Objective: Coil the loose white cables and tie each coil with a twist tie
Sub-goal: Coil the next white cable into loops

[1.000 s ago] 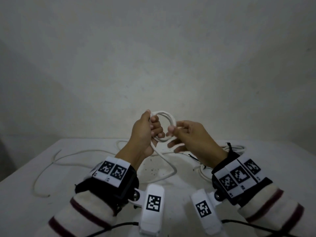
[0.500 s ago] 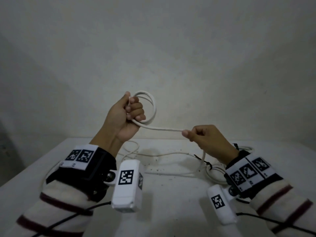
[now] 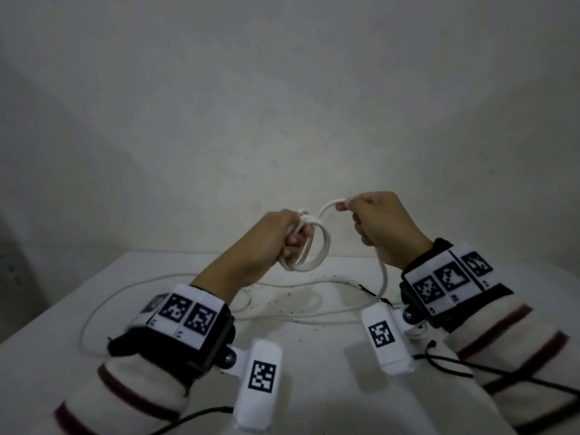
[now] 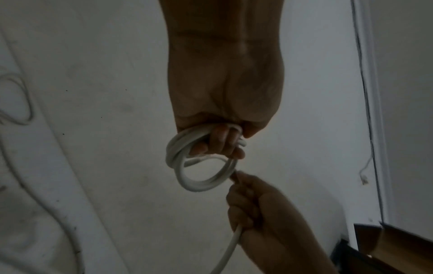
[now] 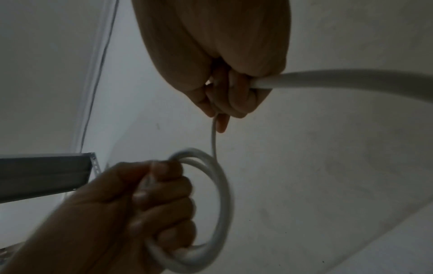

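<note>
My left hand (image 3: 276,238) grips a small coil of white cable (image 3: 317,246), held up above the white table (image 3: 78,309); its fingers curl through the loops (image 4: 201,166). To the right and slightly higher, my right hand (image 3: 376,221) pinches the running part of the same cable (image 3: 329,208), which arcs over to the coil. Below the right fist the cable (image 3: 383,277) hangs to the table. The right wrist view shows the cable (image 5: 328,77) leaving my right fist and the coil (image 5: 218,194) in the left hand.
More loose white cable (image 3: 131,293) snakes over the table's left and middle. A second white bundle with a dark tie (image 3: 370,291) lies under my right wrist. Dark specks dot the tabletop. Black camera leads (image 3: 470,368) trail at lower right. A plain wall stands behind.
My left hand came down and toward the middle with the coil. My right hand rose and closed in, bringing a new arc of cable toward the coil.
</note>
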